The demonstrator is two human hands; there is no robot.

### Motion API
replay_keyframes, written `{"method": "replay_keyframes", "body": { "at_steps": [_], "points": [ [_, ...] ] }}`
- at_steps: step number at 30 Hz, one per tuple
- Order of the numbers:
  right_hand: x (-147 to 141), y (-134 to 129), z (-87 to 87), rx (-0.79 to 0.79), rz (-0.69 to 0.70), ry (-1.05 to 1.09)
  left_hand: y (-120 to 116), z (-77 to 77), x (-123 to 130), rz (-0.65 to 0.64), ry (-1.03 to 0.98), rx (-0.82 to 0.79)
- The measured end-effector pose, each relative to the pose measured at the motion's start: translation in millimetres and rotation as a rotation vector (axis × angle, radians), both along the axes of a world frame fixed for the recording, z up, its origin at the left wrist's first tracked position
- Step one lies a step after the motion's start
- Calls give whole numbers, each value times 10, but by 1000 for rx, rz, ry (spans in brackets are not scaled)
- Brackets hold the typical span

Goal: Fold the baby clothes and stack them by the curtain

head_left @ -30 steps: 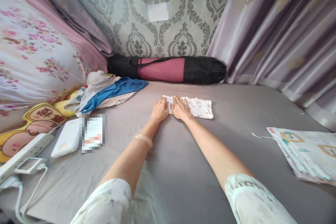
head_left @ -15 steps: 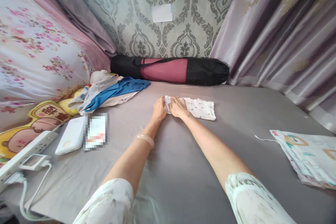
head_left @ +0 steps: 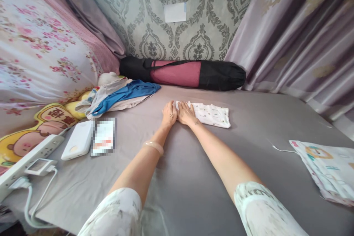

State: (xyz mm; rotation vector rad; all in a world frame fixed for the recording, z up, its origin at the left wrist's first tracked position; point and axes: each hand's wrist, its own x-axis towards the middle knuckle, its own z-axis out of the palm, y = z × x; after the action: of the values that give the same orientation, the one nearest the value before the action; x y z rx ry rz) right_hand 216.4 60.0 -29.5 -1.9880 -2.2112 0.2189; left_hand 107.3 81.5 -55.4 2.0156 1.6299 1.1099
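A folded white cloth (head_left: pixel 213 114) with a small scattered print lies flat on the grey sheet in front of me. My right hand (head_left: pixel 186 113) rests palm down on its left end, fingers stretched and slightly apart. Right beside it, my left hand (head_left: pixel 169 113) stands at the cloth's left edge with its fingers extended. The left fingertips are partly turned away, and the cloth's left end is mostly covered by my right hand.
A black and pink rolled bag (head_left: pixel 177 73) lies along the wall. Left are crumpled clothes (head_left: pixel 127 94), a white power bank (head_left: pixel 78 139), a blurred-out card (head_left: pixel 103 136), a power strip (head_left: pixel 33 160) and a pig cushion (head_left: pixel 26 142). Folded printed cloths (head_left: pixel 329 169) lie at right.
My right hand has slid left along the cloth, closer to my left hand, which stays at the edge. The whole view has shifted slightly.
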Motion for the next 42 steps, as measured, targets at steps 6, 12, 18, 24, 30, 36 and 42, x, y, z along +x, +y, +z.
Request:
{"method": "replay_keyframes", "body": {
  "at_steps": [6, 12, 18, 24, 30, 36, 42],
  "points": [
    [-70, 46, 22, -9, 72, -46, -29, 79, 1, 3, 10, -19],
    [-95, 63, -4, -57, 74, 9, -85, 134, 9, -5, 44, -39],
    [207, -126, 94, 102, -30, 104, -136, 178, -3, -27, 117, -8],
    [726, -417, 132, 80, -181, 54, -226, 290, 270, -124, 364, 164],
    [867, -494, 86, 98, -156, -9, -251, 226, 655, -309, 561, 114],
    [918, -491, -55, 83, -143, -29, -188, 20, 688, -314, 626, 16],
    [926, -485, -86, 101, -145, -27, -169, 57, 696, -312, 640, 13]
  ]
}}
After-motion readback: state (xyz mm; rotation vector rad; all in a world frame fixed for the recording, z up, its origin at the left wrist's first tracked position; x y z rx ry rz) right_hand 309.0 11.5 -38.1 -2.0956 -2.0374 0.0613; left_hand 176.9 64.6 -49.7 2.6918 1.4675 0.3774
